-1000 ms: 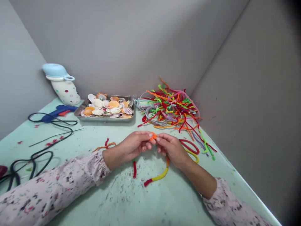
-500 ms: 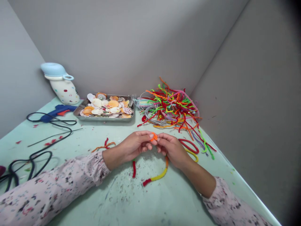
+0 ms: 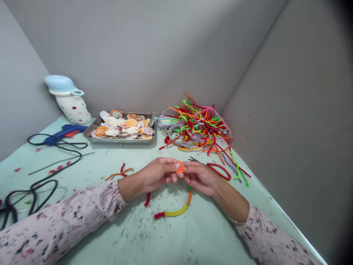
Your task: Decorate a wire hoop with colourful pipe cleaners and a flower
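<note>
Over the middle of the table, my left hand (image 3: 160, 171) and my right hand (image 3: 202, 177) meet at the fingertips. Between them is a small bright orange pipe cleaner piece (image 3: 180, 168), pinched by both hands and partly covered by the fingers. Hanging below is a pipe cleaner strand (image 3: 176, 213) in red, yellow, orange and green; its upper end disappears behind my right fingers. A short red pipe cleaner end (image 3: 147, 199) shows under my left hand. Just beyond my right hand lie red-handled scissors (image 3: 220, 171), their grey blades pointing left.
A metal tray (image 3: 121, 141) of seashells stands at the back, beside a tangled heap of coloured pipe cleaners (image 3: 204, 127). Further left are a white bottle (image 3: 72, 108) with a blue lid, a blue glue gun (image 3: 59, 134) and looped black cord (image 3: 41, 181). An orange-red twist (image 3: 120, 173) lies near my left wrist.
Both hands stay together on the orange piece, my right fingers slightly shifted. The hanging strand has swung left and the red end moved left. The scissors' blades now show. The view shifted slightly.
</note>
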`<state>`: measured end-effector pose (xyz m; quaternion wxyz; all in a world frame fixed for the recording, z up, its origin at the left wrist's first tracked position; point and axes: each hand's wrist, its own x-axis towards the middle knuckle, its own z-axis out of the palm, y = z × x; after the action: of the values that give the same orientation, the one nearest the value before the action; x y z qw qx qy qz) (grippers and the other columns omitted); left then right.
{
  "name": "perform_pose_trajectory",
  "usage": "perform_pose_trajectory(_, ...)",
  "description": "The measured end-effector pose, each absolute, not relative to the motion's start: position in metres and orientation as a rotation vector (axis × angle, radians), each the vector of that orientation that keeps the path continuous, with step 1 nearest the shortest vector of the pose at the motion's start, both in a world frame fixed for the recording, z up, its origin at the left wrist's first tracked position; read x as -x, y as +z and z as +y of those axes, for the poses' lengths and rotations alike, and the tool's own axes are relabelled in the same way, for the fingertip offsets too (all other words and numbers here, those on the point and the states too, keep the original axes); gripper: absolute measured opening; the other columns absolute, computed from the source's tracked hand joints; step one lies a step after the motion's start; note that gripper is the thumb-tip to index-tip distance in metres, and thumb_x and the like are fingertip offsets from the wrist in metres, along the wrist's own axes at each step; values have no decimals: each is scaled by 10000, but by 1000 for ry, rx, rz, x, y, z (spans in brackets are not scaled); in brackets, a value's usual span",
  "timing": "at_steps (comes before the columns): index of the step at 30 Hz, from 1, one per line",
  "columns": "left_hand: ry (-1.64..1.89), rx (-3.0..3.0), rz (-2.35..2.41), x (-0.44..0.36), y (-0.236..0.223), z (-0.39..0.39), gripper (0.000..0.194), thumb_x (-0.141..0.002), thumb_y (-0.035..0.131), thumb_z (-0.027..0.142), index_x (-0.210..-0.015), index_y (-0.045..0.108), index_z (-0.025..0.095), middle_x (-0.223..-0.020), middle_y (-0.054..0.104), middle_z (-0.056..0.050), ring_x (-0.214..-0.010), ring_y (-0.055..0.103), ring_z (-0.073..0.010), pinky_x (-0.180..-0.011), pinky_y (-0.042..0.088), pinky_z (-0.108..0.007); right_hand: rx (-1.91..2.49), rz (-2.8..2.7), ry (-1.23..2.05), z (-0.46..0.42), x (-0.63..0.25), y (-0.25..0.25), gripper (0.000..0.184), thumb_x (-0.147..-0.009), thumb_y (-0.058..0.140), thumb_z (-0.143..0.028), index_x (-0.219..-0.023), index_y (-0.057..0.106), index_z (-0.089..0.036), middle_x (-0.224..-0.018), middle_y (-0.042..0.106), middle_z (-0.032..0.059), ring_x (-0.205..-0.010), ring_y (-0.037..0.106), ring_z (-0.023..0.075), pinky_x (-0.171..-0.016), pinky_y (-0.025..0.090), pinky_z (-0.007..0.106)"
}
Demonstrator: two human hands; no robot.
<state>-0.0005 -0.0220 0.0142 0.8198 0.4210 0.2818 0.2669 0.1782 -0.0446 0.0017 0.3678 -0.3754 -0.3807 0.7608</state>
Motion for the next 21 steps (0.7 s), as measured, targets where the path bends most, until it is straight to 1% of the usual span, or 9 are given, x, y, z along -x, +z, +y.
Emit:
perform_pose_trajectory(3,578,-892,593,2,11,-21,125,-774,659,220,-780,639,97,-701,649,-39,-479,516,-32,-447,383,-127,979,-984,1938,-44,-177,2,140,-676,673,-233,-772,636,-138,-712,608,12,-523,470,55,-424,311,159)
perform_pose_trajectory(6,621,-885,608,1,10,-19,121,-780,652,221,-802,638,103,-732,658,-39,-511,552,-38,-459,396,-124,1029,-978,1822,-43,-173,1,176,-672,691,-247,-792,603,-152,-679,597,-11,-512,479,48,-420,309,147)
perform_pose_trajectory(8,650,-888,612,1,9,-18,116,-791,639,216,-808,635,102,-757,663,-45,-536,572,-41,-466,402,-121,1094,-997,1707,-43,-170,1,193,-680,684,-264,-801,577,-159,-638,586,-24,-488,477,50,-408,306,148)
perform_pose_trajectory(11,684,-886,624,0,9,-17,94,-809,614,193,-814,617,100,-791,672,-63,-560,593,-49,-459,402,-117,1201,-1084,1517,-43,-166,1,199,-703,652,-295,-824,557,-168,-610,585,-26,-476,491,72,-409,334,170)
perform_pose_trajectory(15,746,-856,720,-1,6,-16,74,-819,594,177,-848,588,109,-860,690,-99,-577,620,-64,-435,396,-113,1337,-1247,1168,-46,-168,6,190,-765,593,-341,-877,562,-191,-559,558,-41,-470,484,99,-437,360,209)
perform_pose_trajectory(18,769,-895,761,-2,4,-16,116,-821,596,212,-863,589,104,-915,690,-115,-566,620,-60,-426,393,-114,1390,-1383,995,-49,-169,9,158,-802,553,-339,-850,574,-191,-612,573,-25,-499,487,103,-491,388,231)
perform_pose_trajectory(21,782,-973,787,-4,2,-16,160,-807,612,255,-851,602,102,-904,684,-95,-509,595,-47,-391,365,-119,1431,-1529,845,-51,-168,10,138,-811,539,-311,-833,599,-189,-724,609,5,-595,527,123,-584,423,253)
